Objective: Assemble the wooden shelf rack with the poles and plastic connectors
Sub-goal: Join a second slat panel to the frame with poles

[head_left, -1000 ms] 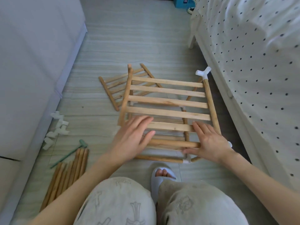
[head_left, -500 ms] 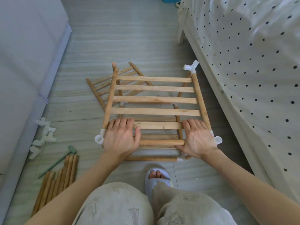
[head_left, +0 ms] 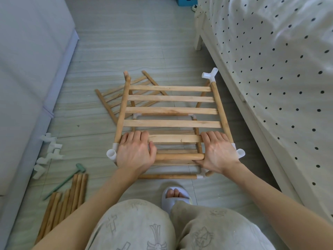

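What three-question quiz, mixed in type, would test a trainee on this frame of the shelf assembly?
1. True or false: the slatted shelf panel already has a white connector on all four corners.
2. Multiple choice: the green mallet lies A) on the bed, B) on the floor beside the spare poles, C) in the left hand.
3. Short answer: where on the panel do the left hand and the right hand rest?

Key
1. False: the far-left corner shows a bare pole end; the far-right connector and the two near ones are fitted.
2. B.
3. On its near edge, one by each near corner, fingers over the nearest slat.
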